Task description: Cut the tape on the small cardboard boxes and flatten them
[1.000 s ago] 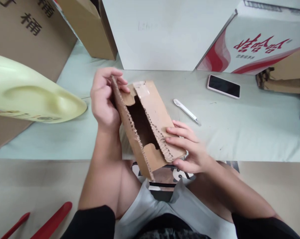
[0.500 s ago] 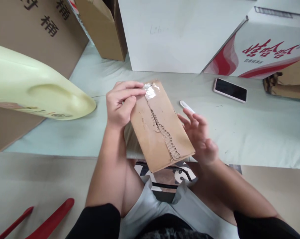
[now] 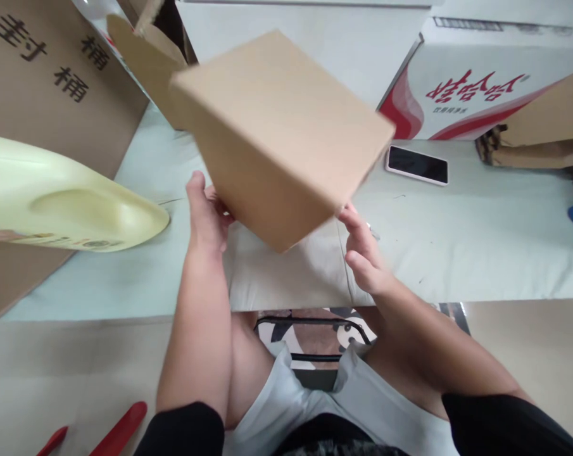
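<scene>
A plain brown cardboard box (image 3: 286, 120) is held up tilted above the cloth-covered table, one smooth face toward me and its edges slightly blurred. My left hand (image 3: 206, 212) supports it at the lower left, thumb up and fingers curled partly out of sight beneath. At the lower right corner, the fingertips of my right hand (image 3: 362, 248) touch the box, with the thumb apart from it. A small white object (image 3: 374, 233) lies on the table, mostly covered by my right hand. The taped, torn face of the box is out of view.
A pale yellow bottle (image 3: 72, 196) juts in from the left before a large printed carton (image 3: 39, 82). White cartons (image 3: 343, 57) line the back, one with red lettering (image 3: 476, 88). A phone (image 3: 416, 166) lies to the right. The table (image 3: 480, 253) ends above my lap.
The box has been raised and turned over, so a smooth face shows instead of the torn, taped one. My right hand has come to its corner; my left hand has shifted beneath its side.
</scene>
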{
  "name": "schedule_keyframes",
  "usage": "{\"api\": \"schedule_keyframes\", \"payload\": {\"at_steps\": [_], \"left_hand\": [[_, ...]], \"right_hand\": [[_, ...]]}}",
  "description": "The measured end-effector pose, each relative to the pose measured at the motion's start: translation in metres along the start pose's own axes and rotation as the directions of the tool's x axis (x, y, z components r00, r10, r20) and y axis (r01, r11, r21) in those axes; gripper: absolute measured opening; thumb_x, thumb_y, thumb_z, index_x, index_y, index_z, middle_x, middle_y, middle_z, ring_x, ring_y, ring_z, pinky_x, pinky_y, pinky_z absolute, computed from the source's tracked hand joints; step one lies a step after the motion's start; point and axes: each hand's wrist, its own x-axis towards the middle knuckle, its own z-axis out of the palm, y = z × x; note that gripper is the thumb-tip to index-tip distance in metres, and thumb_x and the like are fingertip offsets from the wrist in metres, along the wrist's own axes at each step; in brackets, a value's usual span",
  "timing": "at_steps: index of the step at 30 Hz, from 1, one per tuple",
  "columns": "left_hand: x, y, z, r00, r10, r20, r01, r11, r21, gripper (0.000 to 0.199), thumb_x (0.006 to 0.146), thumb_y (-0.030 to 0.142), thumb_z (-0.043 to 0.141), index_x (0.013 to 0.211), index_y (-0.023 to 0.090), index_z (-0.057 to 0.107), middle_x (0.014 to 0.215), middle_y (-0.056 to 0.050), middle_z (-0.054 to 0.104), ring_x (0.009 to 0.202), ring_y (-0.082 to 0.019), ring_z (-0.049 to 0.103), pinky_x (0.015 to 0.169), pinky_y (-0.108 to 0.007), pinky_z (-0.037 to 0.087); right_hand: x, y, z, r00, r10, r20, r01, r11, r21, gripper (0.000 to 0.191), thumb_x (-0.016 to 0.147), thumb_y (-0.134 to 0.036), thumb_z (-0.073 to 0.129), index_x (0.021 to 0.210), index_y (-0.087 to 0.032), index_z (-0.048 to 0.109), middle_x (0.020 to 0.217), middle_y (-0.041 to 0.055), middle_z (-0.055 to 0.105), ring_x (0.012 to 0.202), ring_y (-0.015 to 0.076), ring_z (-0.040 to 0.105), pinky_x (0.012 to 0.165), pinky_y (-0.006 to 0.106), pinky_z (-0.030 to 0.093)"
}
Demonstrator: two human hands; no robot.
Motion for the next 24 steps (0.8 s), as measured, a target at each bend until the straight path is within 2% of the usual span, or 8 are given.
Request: {"api": "schedule_keyframes", "payload": {"at_steps": [7,12,14,16,18,20,21,24], "left_hand": [[-0.012,0.007,0.017,0.918,-0.323,0.231,0.283,0.940,0.191,0.068,0.085,0.080,0.048,0.106,0.019,0.070,0.082,-0.010,0.073,0.070,-0.028,0.073,0.054,-0.031,0.042],[-0.024,0.020,0.020,0.724,-0.582,0.370,0.428,0.800,0.421,0.043,0.080,0.056,0.065,0.097,0.017,0.072,0.085,-0.011,0.080,0.066,-0.027,0.077,0.050,-0.028,0.039],[-0.025,0.023,0.021,0.620,-0.657,0.430,0.384,0.731,0.564,0.037,0.080,0.053,0.065,0.083,0.017,0.074,0.082,-0.013,0.081,0.067,-0.026,0.077,0.051,-0.028,0.040],[-0.023,0.022,0.021,0.597,-0.675,0.434,0.302,0.690,0.657,0.032,0.080,0.047,0.065,0.076,0.017,0.075,0.085,-0.014,0.083,0.069,-0.025,0.076,0.054,-0.029,0.044],[-0.017,0.017,0.019,0.750,-0.565,0.344,0.233,0.712,0.662,0.026,0.080,0.042,0.066,0.079,0.018,0.076,0.087,-0.013,0.083,0.073,-0.026,0.076,0.060,-0.032,0.051],[-0.011,0.009,0.015,0.960,-0.247,0.129,0.132,0.811,0.570,0.026,0.082,0.042,0.066,0.093,0.020,0.076,0.093,-0.012,0.082,0.084,-0.028,0.078,0.070,-0.036,0.057],[-0.008,0.005,0.013,0.999,-0.041,0.010,0.031,0.867,0.497,0.030,0.085,0.044,0.066,0.103,0.022,0.074,0.102,-0.011,0.082,0.094,-0.029,0.078,0.076,-0.039,0.059],[-0.004,-0.003,0.008,0.893,0.437,-0.106,-0.399,0.879,0.261,0.046,0.091,0.060,0.065,0.126,0.031,0.067,0.136,-0.007,0.075,0.133,-0.031,0.068,0.099,-0.043,0.060]], "right_hand": [[0.010,-0.003,-0.018,0.997,-0.075,0.000,0.073,0.974,-0.214,0.052,0.105,-0.060,0.048,0.152,-0.040,0.055,0.175,-0.0019,0.044,0.171,0.0314,0.019,0.140,0.067,0.008],[0.011,0.006,-0.024,0.978,-0.074,-0.196,0.043,0.986,-0.159,0.046,0.103,-0.065,0.044,0.132,-0.039,0.069,0.153,-0.0005,0.067,0.164,0.0329,0.037,0.138,0.071,0.018],[0.012,0.006,-0.025,0.961,-0.079,-0.264,0.038,0.987,-0.157,0.043,0.103,-0.064,0.044,0.115,-0.037,0.075,0.139,0.0014,0.073,0.156,0.0342,0.049,0.136,0.072,0.023],[0.012,0.003,-0.024,0.954,-0.095,-0.283,0.057,0.989,-0.140,0.037,0.103,-0.059,0.048,0.103,-0.035,0.076,0.132,0.0016,0.075,0.149,0.0333,0.057,0.135,0.071,0.027],[0.013,-0.003,-0.023,0.968,-0.095,-0.233,0.058,0.986,-0.159,0.030,0.102,-0.053,0.054,0.099,-0.035,0.077,0.131,0.0016,0.074,0.146,0.0322,0.059,0.135,0.070,0.028],[0.014,-0.008,-0.020,0.983,-0.107,-0.146,0.073,0.973,-0.220,0.025,0.101,-0.049,0.058,0.102,-0.034,0.078,0.130,0.0028,0.074,0.143,0.0317,0.062,0.136,0.069,0.026],[0.015,-0.010,-0.018,0.988,-0.122,-0.097,0.094,0.964,-0.248,0.024,0.101,-0.047,0.059,0.104,-0.034,0.078,0.131,0.0034,0.074,0.141,0.0316,0.063,0.137,0.069,0.025],[0.016,-0.012,-0.011,0.985,-0.168,0.043,0.174,0.946,-0.275,0.024,0.099,-0.040,0.060,0.114,-0.034,0.078,0.140,0.0039,0.071,0.140,0.0311,0.064,0.137,0.068,0.024]]}}
